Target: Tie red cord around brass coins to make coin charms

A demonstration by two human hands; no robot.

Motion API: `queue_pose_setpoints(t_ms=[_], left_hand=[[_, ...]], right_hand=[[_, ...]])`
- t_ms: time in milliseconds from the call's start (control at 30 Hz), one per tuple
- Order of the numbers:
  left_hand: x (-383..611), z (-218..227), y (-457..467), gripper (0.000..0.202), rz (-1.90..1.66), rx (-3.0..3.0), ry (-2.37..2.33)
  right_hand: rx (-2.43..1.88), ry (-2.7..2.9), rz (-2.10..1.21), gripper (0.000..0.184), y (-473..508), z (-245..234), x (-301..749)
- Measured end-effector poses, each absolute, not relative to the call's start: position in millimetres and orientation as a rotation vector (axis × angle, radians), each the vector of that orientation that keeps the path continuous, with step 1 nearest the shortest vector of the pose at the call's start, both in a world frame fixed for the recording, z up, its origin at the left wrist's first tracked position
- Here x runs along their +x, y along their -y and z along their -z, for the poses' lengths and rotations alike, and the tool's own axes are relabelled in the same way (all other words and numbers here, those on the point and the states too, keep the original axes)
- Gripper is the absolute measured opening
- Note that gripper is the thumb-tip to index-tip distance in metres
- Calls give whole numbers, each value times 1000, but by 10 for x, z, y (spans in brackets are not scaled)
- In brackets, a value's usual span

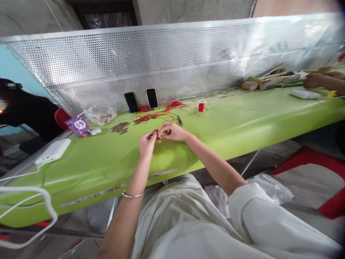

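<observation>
My left hand [147, 144] and my right hand [172, 132] meet over the green table [242, 122], fingertips pinched together on a small piece of red cord work [159, 136] with a brownish coin-like bit in it. Both hands grip this piece just above the tabletop. A silver bangle sits on my left wrist. Behind my hands lie a pile of small brown coins [120, 127], a tangle of red cords [159, 112], a blue pen [179, 120] and a red thread spool [201, 106].
Two phones [151, 98] lean on the perforated metal screen [172, 57]. At left are a clear plastic bag [101, 114], a purple packet [79, 126], a white power bank [53, 151] and cables. Another person's hand [314, 81] works at far right beside bamboo pieces [256, 83]. A person in black sits far left.
</observation>
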State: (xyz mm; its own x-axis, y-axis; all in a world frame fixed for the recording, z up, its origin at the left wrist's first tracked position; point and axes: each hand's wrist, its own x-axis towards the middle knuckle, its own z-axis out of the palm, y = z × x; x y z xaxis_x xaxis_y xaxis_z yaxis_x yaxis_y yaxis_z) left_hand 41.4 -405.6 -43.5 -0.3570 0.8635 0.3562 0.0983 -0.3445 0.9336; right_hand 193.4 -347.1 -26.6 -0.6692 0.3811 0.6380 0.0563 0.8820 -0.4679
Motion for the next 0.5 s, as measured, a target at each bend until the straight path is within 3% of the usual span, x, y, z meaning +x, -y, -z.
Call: queue_pose_setpoints(t_ms=[500], left_hand=[[425,430,4082,23,-1753,1340,-1404]], right_hand=[[-334,2016,-873,27,3457,198,1954]])
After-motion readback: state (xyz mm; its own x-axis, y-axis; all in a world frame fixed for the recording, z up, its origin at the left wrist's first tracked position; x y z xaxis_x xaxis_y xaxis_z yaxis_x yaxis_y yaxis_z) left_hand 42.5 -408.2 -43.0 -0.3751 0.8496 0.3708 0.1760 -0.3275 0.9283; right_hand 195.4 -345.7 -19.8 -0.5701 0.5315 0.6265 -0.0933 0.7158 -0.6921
